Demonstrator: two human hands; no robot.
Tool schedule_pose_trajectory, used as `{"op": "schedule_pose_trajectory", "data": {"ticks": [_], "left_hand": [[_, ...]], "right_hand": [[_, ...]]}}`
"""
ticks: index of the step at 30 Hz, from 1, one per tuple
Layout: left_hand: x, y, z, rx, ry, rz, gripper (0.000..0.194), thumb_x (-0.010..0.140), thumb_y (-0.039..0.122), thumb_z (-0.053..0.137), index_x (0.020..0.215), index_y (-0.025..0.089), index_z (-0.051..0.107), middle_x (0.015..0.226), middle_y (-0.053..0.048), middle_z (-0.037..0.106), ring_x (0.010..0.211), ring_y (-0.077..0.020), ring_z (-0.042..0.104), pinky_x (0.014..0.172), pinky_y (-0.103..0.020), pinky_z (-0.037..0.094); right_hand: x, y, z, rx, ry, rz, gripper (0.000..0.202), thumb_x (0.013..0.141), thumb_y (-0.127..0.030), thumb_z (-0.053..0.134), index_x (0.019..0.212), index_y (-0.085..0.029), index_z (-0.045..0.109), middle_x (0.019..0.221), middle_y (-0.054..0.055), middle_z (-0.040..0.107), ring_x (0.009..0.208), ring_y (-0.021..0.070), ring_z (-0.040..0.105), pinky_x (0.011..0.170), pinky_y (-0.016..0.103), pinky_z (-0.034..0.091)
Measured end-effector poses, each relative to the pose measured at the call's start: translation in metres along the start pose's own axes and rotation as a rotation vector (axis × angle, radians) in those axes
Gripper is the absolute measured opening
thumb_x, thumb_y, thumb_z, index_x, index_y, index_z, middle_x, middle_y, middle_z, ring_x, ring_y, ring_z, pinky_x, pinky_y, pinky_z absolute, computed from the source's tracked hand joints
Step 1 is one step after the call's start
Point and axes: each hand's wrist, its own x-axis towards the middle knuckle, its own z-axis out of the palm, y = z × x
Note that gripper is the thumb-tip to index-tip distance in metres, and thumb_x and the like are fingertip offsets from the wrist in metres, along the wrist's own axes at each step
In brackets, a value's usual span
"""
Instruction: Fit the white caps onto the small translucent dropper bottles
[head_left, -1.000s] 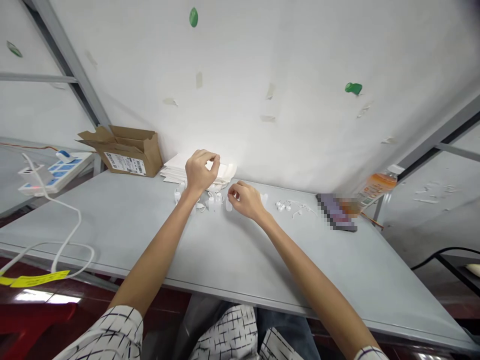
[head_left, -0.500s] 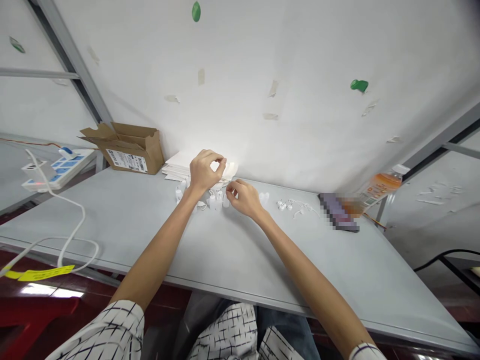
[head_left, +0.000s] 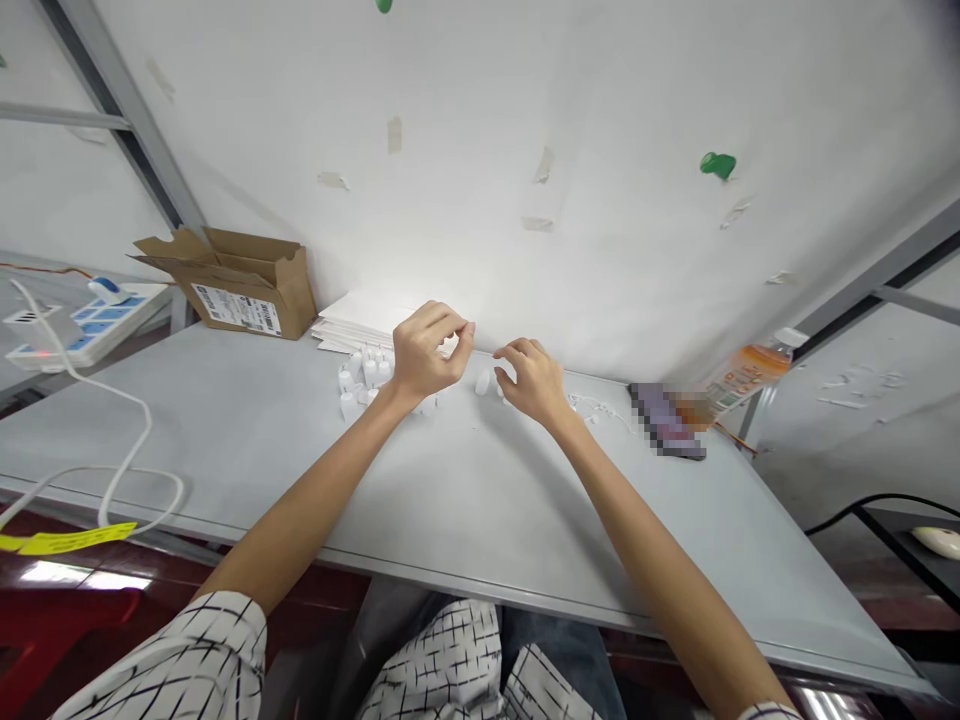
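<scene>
My left hand (head_left: 433, 350) is raised over the table's back part, thumb and forefinger pinched together; whatever is between the tips is too small to make out. Just left of it stand several small white plastic pieces (head_left: 364, 372) in a cluster, partly hidden by my wrist. My right hand (head_left: 531, 380) is to the right, fingers curved and apart, close to a small white piece (head_left: 484, 381) on the table. Thin white cords (head_left: 600, 408) lie right of my right hand, partly hidden by it.
On the grey table (head_left: 465, 500) are an open cardboard box (head_left: 247, 285), white sheets (head_left: 352, 318), a blurred phone (head_left: 667, 420) and an orange drink bottle (head_left: 750, 370). A power strip (head_left: 105, 325) and white cable (head_left: 139, 440) are at left.
My right hand has moved right, away from the white pieces, and its fingers have spread. My left hand has shifted slightly right. The camera view has shifted a little.
</scene>
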Motion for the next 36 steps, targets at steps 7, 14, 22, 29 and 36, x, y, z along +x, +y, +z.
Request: {"op": "schedule_pose_trajectory", "data": {"ticks": [7,14,22,29,36], "left_hand": [[-0.008,-0.009,0.007,0.054,-0.062,0.002,0.028,0.087,0.023,0.052,0.059,0.020,0.049,0.058,-0.001,0.056,0.056,-0.0132,0.048,0.054,-0.028,0.039],[-0.008,-0.003,0.006,0.078,-0.087,0.049,0.027,0.087,0.021,0.051,0.060,0.020,0.050,0.058,-0.001,0.057,0.057,-0.0138,0.050,0.054,-0.028,0.039],[-0.010,0.004,0.008,0.028,-0.092,0.063,0.023,0.087,0.019,0.053,0.064,0.019,0.055,0.060,-0.002,0.059,0.058,-0.0144,0.052,0.055,-0.028,0.039],[-0.042,0.031,0.031,-0.068,-0.354,0.086,0.018,0.088,0.032,0.059,0.092,0.018,0.069,0.084,-0.006,0.071,0.079,-0.0177,0.065,0.061,-0.027,0.045],[-0.079,0.059,0.044,-0.244,-0.577,-0.144,0.017,0.090,0.031,0.059,0.094,0.018,0.069,0.067,0.001,0.062,0.051,-0.0105,0.051,0.052,-0.024,0.040]], "right_hand": [[0.005,0.016,0.022,-0.020,-0.111,-0.026,0.023,0.092,-0.025,0.059,0.111,-0.016,0.068,0.116,0.014,0.066,0.106,0.0290,0.058,0.086,0.040,0.041],[0.007,0.008,0.034,-0.007,-0.107,-0.032,0.016,0.091,-0.022,0.059,0.103,-0.017,0.069,0.110,0.013,0.071,0.104,0.0282,0.061,0.089,0.040,0.038],[0.000,0.009,0.015,0.311,0.108,-0.019,0.007,0.087,-0.021,0.061,0.090,-0.019,0.067,0.098,0.006,0.076,0.097,0.0241,0.067,0.096,0.039,0.041],[-0.048,0.017,-0.016,0.760,0.272,0.157,0.018,0.084,-0.039,0.066,0.084,-0.021,0.069,0.089,0.004,0.074,0.088,0.0204,0.069,0.087,0.036,0.053],[-0.073,0.043,-0.015,0.771,0.183,0.188,0.024,0.086,-0.042,0.062,0.078,-0.020,0.070,0.081,0.004,0.073,0.078,0.0182,0.069,0.072,0.030,0.056]]}}
